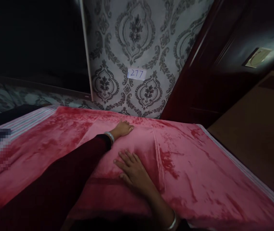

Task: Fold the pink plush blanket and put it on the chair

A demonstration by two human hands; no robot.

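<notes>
Left hand (122, 129): palm down near the far edge of the folded pink cloth (143, 146), fingers slightly parted, nothing gripped. Right hand (134, 170): laid flat closer to the body, fingers fanned wide, likewise gripping nothing. The cloth lies directly beneath both sets of fingers, on the red plush cover (204, 166). Caution: sideways drag or uneven pressure may skew the layered edge right of the fingers (the plush could ruck up too).
</notes>
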